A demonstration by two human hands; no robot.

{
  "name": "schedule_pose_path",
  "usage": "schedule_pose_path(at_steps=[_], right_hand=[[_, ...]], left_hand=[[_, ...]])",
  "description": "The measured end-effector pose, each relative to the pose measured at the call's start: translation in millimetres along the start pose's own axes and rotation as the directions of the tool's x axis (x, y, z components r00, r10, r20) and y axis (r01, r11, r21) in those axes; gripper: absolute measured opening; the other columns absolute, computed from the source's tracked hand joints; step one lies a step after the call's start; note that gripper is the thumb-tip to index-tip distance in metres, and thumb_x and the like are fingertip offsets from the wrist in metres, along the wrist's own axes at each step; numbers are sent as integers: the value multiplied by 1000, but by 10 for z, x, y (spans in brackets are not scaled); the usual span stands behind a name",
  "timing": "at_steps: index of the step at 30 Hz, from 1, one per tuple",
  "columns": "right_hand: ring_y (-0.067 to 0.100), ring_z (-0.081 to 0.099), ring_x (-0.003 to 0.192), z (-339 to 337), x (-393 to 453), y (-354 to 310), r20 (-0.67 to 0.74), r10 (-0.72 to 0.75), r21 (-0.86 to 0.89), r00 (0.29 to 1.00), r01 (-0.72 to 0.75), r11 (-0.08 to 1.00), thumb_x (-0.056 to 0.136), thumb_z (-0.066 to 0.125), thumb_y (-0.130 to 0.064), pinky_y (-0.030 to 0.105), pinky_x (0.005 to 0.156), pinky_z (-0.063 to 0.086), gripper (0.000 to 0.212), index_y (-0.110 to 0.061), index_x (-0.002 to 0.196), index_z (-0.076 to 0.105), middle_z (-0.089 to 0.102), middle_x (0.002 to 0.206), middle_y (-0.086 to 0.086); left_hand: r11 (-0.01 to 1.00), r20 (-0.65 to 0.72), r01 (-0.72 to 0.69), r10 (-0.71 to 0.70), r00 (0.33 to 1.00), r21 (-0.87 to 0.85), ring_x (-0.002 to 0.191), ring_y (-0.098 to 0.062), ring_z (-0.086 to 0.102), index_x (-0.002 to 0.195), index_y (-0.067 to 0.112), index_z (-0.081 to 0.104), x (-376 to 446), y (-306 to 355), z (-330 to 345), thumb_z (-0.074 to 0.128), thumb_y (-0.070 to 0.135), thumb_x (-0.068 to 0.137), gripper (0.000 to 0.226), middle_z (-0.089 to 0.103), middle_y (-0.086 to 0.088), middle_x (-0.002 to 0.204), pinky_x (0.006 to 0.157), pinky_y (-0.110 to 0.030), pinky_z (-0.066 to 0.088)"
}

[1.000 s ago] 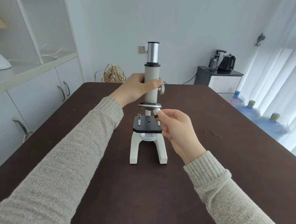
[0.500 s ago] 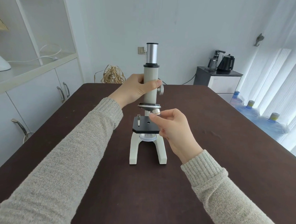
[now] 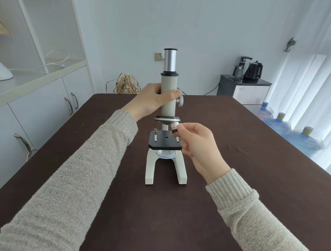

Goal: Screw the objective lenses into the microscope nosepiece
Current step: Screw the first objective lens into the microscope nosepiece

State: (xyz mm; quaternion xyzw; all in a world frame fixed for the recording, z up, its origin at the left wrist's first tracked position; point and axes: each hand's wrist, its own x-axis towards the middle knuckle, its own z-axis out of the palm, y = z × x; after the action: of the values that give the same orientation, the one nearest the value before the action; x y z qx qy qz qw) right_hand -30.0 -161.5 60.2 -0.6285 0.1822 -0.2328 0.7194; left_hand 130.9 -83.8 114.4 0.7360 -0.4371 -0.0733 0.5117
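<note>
A cream microscope (image 3: 168,99) stands upright in the middle of the dark brown table (image 3: 234,165). My left hand (image 3: 152,100) is wrapped around its body tube. Below the tube sits the round nosepiece (image 3: 167,119). A small silver and black objective lens (image 3: 174,127) hangs tilted from the nosepiece's right side, above the black stage (image 3: 165,142). My right hand (image 3: 199,147) pinches the lens's lower end between thumb and forefinger.
White cabinets (image 3: 43,106) line the left side of the table. A black stand with a kettle (image 3: 254,70) sits at the back right. Water bottles (image 3: 290,129) stand on the floor to the right. A straw bundle (image 3: 127,84) is behind the table's far edge.
My right hand has rolled its fingers around the lens and dropped slightly, so more of the lens shows under the nosepiece. My left hand has kept its hold on the tube.
</note>
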Motion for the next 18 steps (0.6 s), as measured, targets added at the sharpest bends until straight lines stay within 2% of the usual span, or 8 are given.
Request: schedule_pose_path(at_steps=[2,4,7,9,11,14,18], right_hand=[[9,34,45,11,7,-3,-2,3,6,1000,-3,1000,97,54,-12,16,37,31,10,-4,98,59,71,80,8],[10,33,44,25,20,-8,-1,14,6,1000,-14,1000,99,50,-15,16,37,30,12,-5,98,57,73,80,9],[11,33,43,35,23,-18,0,42,33,999,-42,999,100,49,-29,17,36,29,24,-6,95,55,73,75,7],[9,34,43,31,12,-14,10,29,8,1000,-29,1000,95,58,-34,17,37,31,30,-4,99,56,73,79,6],[4,38,40,25,8,5,6,9,-35,1000,-9,999,87,70,-30,15,39,34,35,-4,106,57,74,92,9],[-1,43,37,21,31,25,-23,12,-80,1000,-14,997,81,77,-25,14,41,36,33,-10,102,57,72,106,16],[6,34,38,26,31,0,13,17,-37,1000,-16,999,88,70,-17,17,37,30,24,0,102,61,74,86,10]], left_hand=[[1000,-1,7,-7,1000,-13,109,-18,66,107,10,72,2,-1,4,63,57,73,58,73,-8,113,85,-19,51],[1000,0,-1,1,1000,-15,107,-16,66,107,10,72,2,-1,4,63,60,69,64,73,-8,113,83,-17,51],[1000,5,1,-1,1000,-9,108,-17,66,108,10,72,4,-4,-2,63,58,72,60,73,-8,113,86,-19,51],[1000,2,1,-1,1000,-10,108,-17,66,108,10,72,5,-5,-4,63,59,71,62,73,-8,113,86,-20,51],[1000,-3,-1,1,1000,1,106,-15,66,107,11,72,4,-4,0,62,63,67,67,73,-6,112,86,-20,50],[1000,-3,5,-5,1000,0,106,-16,67,107,11,72,7,-1,4,63,60,71,62,73,-6,112,85,-19,50],[1000,-3,-4,4,1000,5,93,-6,66,108,12,73,0,9,0,61,64,65,68,73,-6,112,81,-15,48]])
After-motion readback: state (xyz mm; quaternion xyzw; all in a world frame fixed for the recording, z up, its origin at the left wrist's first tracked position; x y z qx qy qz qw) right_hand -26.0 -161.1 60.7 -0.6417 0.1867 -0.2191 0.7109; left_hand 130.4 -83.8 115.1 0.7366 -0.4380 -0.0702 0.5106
